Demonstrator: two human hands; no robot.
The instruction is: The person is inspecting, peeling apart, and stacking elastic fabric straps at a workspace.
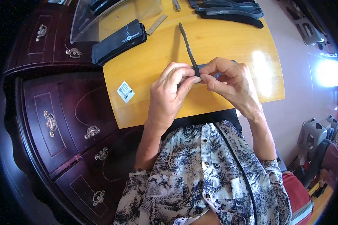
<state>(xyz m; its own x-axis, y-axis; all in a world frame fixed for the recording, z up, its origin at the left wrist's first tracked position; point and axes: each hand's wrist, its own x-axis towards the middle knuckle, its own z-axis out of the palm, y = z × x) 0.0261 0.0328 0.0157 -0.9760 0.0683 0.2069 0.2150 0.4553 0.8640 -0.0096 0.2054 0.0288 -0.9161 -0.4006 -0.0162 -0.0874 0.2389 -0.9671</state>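
We held a dark strap (pixel 189 48) above the near half of the yellow wooden table (pixel 229 41), with both hands meeting at its lower end. Our left hand (pixel 169 90) had its thumb and forefinger pressed together on the strap's near end, and our right hand (pixel 229 80) pinched the same end from the other side, its fingertips touching those of the left. From that pinch the strap rose away from us toward the far edge of the table, a thin dark band standing nearly on edge. A grey-blue piece showed just behind our right fingers, but we could not tell what it was. A small white label (pixel 125 92) lay flat near the table's left edge, well apart from our hands. A stack of black pads (pixel 118 42) sat at the far left corner of the table, just beside a clear plastic sheet (pixel 101 17) that leaned over that corner. More dark straps (pixel 229 11) lay piled along the far edge, to the right. A dark red cabinet with brass handles (pixel 50 122) stood against the table's left side. We wore a blue and white patterned shirt (pixel 199 176).
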